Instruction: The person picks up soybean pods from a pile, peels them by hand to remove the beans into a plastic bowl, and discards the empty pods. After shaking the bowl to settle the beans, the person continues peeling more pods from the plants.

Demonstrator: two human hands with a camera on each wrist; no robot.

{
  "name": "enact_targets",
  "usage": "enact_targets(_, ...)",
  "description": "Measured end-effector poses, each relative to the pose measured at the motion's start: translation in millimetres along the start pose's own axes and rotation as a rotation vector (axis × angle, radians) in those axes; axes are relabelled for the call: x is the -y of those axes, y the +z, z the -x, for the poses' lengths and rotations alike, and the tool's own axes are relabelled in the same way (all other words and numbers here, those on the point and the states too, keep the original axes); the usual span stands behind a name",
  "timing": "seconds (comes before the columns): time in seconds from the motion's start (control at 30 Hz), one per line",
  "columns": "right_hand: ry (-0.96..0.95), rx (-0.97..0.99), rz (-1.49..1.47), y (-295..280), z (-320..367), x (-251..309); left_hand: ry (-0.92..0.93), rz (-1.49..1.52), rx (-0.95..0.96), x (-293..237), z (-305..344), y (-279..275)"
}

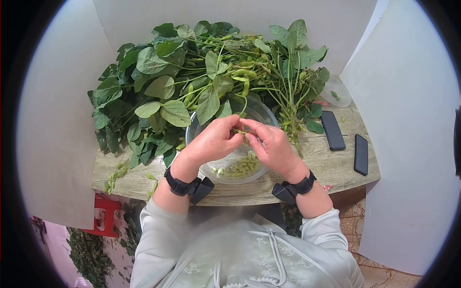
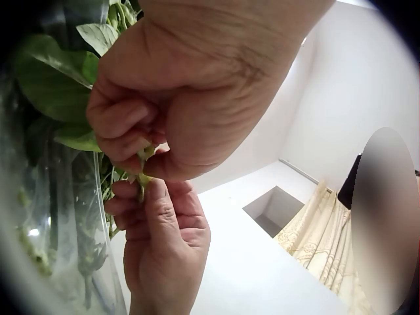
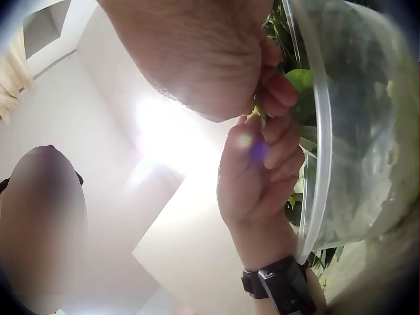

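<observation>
A green soybean pod (image 1: pixel 239 131) is held between both hands above a clear plastic bowl (image 3: pixel 321 138). My left hand (image 1: pixel 214 139) pinches one end of it between thumb and curled fingers. From the other side my right hand (image 1: pixel 274 146) grips the pod with thumb and fingertips, the two hands nearly meeting. Much of the pod (image 2: pixel 144 185) is hidden by the fingers in every view. Shelled green beans (image 1: pixel 242 167) lie in the near part of the bowl, below the hands.
A big heap of leafy soybean plants (image 1: pixel 161 89) covers the back of the wooden table (image 1: pixel 225 196) and overhangs the bowl. Two dark phones (image 1: pixel 333 130) lie at right, near a small clear dish (image 1: pixel 338 92). Loose pods (image 1: pixel 115 177) lie front left. A red stool (image 1: pixel 106 216) stands below.
</observation>
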State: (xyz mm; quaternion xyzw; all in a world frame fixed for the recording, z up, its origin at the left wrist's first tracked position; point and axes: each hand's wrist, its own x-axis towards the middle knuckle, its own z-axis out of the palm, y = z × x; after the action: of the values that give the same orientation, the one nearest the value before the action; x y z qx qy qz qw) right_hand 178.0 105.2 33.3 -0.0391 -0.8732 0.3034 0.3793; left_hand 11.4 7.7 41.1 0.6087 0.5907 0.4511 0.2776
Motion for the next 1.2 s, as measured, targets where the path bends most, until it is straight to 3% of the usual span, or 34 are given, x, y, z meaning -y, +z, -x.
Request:
enact_targets(0.4,-0.030,-0.064,0.111,-5,1,-8,-0.026,-0.046,0.001,1,0,-3)
enact_targets(0.6,-0.062,-0.091,0.130,-8,0,-11,0.045,0.048,-0.007,4,3,-2)
enact_targets(0.77,-0.039,-0.047,0.115,-6,2,-11,-0.176,0.000,0.055,-11,2,-3)
enact_targets(0.9,0.044,-0.011,0.044,-12,1,-7,-0.095,0.099,-0.004,2,2,-1)
enact_targets(1.0,-0.019,-0.098,0.006,-23,-2,-13,-0.117,0.121,0.010,1,2,-3)
enact_targets(1.1,0.064,-0.259,0.098,-37,-5,-22,-0.188,0.067,0.043,-8,2,-3)
enact_targets(1.17,0.046,-0.433,0.368,-42,-5,-42,-0.188,0.075,0.005,-13,2,-1)
enact_targets(1.2,0.126,-0.396,0.488,-45,-2,-48,-0.185,0.076,0.011,-15,1,-1)
